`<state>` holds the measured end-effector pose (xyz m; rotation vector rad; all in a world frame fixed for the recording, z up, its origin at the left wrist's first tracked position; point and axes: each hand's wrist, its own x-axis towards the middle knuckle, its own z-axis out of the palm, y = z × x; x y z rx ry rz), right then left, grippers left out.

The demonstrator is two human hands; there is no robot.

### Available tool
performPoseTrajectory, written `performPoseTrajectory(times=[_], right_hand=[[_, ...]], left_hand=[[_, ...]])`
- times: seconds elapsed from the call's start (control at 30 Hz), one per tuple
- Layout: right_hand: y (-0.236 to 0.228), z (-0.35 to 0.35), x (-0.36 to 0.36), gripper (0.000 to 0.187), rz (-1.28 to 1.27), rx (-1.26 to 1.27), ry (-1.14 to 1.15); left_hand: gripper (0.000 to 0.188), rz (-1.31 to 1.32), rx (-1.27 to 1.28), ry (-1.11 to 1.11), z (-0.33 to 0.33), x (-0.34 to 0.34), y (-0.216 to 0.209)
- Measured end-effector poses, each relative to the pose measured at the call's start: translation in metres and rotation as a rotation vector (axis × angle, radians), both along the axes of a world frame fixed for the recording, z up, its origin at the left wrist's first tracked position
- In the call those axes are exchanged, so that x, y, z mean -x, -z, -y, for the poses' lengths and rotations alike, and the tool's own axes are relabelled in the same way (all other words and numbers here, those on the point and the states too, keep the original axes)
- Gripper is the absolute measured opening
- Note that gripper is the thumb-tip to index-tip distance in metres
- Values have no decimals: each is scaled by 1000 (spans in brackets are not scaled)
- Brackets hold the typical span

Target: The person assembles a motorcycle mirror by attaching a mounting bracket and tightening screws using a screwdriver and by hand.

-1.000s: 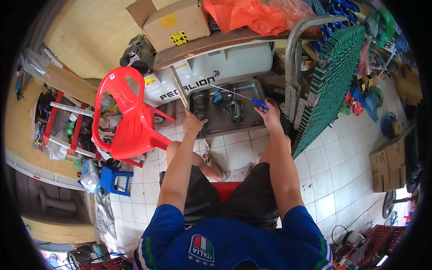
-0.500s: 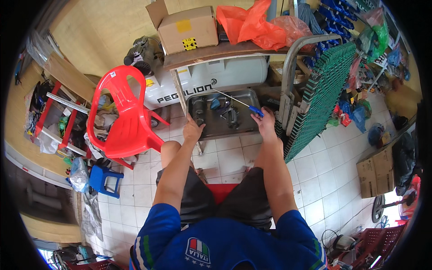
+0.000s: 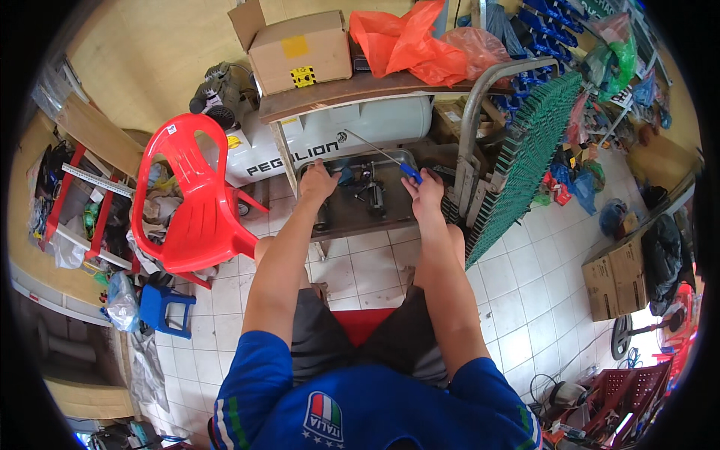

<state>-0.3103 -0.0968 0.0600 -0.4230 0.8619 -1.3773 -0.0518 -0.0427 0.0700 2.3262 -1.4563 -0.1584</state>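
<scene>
A shallow metal tray (image 3: 390, 214) lies on the tiled floor in front of my knees, holding dark metal parts (image 3: 367, 187). My left hand (image 3: 318, 182) rests at the tray's left end, fingers curled around a small dark part there. My right hand (image 3: 424, 191) grips the blue handle of a long screwdriver (image 3: 382, 156) whose thin shaft points up and left over the tray. I sit on something red, both forearms stretched forward.
A red plastic chair (image 3: 195, 206) stands left of the tray. A white air compressor tank (image 3: 352, 135) lies behind it under a wooden board carrying a cardboard box (image 3: 300, 49) and orange bags. A hand truck and green crates (image 3: 525, 157) lean at the right.
The view has tilted so the tray and hands sit lower in it. Both hands stay at the tray, the right one still holding the screwdriver.
</scene>
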Motion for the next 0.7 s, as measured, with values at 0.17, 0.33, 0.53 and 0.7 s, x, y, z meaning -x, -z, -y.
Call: performPoseTrajectory(times=[0.17, 0.33, 0.53, 0.7], right_hand=[[-15, -2, -26, 24, 59, -51, 79], [-11, 7, -33, 22, 119, -19, 47], [8, 29, -12, 25, 56, -46, 63], [4, 29, -20, 29, 70, -31, 30]], left_hand=[[85, -160, -139, -15, 35, -10, 33], [109, -294, -201, -87, 61, -9, 66], [116, -402, -249, -47, 83, -6, 88], [107, -479, -202, -99, 87, -39, 106]])
